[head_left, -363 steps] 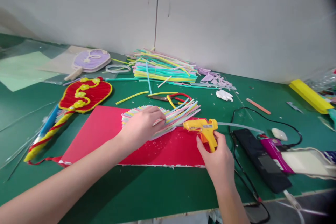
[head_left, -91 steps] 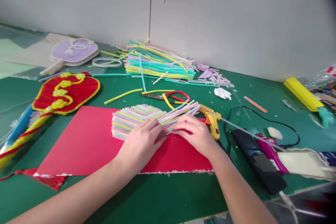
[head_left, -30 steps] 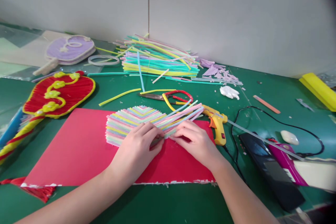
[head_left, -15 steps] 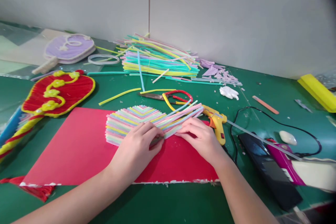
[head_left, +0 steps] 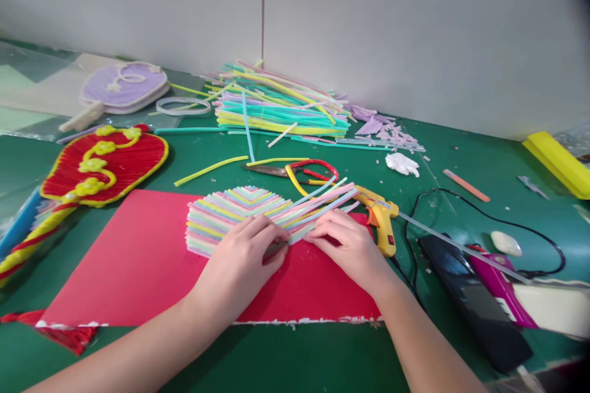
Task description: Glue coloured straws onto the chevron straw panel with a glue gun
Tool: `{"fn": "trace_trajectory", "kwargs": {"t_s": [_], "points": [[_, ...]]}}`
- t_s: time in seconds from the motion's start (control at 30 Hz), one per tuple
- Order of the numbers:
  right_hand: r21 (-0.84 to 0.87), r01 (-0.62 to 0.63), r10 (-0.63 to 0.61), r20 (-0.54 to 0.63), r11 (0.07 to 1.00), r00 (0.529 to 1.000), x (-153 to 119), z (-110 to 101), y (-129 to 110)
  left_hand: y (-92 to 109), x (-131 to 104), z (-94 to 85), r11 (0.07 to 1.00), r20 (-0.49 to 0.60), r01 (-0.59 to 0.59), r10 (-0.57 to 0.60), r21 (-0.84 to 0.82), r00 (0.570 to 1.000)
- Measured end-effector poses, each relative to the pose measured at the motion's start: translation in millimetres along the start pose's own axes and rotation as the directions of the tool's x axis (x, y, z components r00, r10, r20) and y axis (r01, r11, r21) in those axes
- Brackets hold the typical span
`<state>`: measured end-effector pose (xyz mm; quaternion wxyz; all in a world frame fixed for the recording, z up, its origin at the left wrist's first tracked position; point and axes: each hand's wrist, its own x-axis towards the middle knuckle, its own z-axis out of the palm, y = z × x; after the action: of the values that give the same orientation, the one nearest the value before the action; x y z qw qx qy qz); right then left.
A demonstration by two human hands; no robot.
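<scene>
A leaf-like panel of pastel pipe cleaners (head_left: 230, 209), laid side by side in a chevron pattern, rests on a red sheet (head_left: 124, 258). Loose pipe cleaner ends (head_left: 318, 199) fan out from its right side. My left hand (head_left: 246, 252) lies over the panel's lower edge, thumb and fingers closed at its right corner. Opposite it, my right hand (head_left: 345, 242) pinches the lowest pipe cleaner ends between thumb and fingers. The fingers hide part of the strands, and the dark gap under my left fingers is unclear.
Scissors (head_left: 276, 170) and a yellow glue gun (head_left: 383, 221) lie just behind. A pile of pipe cleaners (head_left: 281, 110) sits by the wall. Red (head_left: 124, 163) and purple (head_left: 124, 86) fans are at left; a phone (head_left: 474, 301) and cord (head_left: 488, 212) at right.
My right hand has shifted very slightly left and down along the pipe cleaner ends. My left hand stays in place, and the view has moved a little.
</scene>
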<state>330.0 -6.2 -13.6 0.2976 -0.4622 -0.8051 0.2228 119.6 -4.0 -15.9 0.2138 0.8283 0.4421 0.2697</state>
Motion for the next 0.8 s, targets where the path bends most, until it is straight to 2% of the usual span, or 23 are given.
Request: {"fn": "trace_trajectory", "kwargs": {"t_s": [0.27, 0.47, 0.53, 0.8], "points": [[0.043, -0.024, 0.024, -0.008, 0.999, 1.000, 0.4, -0.2, -0.4, 0.3, -1.2, -0.8, 1.000, 0.016, 0.016, -0.016, -0.002, 1.000], [0.080, -0.017, 0.032, -0.193, 0.997, 0.981, 1.8, -1.2, 4.8, 0.7, -0.4, -0.9, 1.000, 0.018, 0.023, -0.023, -0.002, 1.000], [0.064, -0.027, 0.040, -0.219, 0.998, 0.975, 1.8, -1.1, 6.7, 0.3, 0.0, -0.6, 1.000, 0.019, 0.025, -0.025, -0.005, 1.000], [0.047, -0.039, 0.044, -0.104, 0.998, 0.994, 1.4, 0.5, 8.1, 1.4, -0.3, -1.5, 1.000, 0.014, 0.026, -0.025, -0.007, 1.000]]}}
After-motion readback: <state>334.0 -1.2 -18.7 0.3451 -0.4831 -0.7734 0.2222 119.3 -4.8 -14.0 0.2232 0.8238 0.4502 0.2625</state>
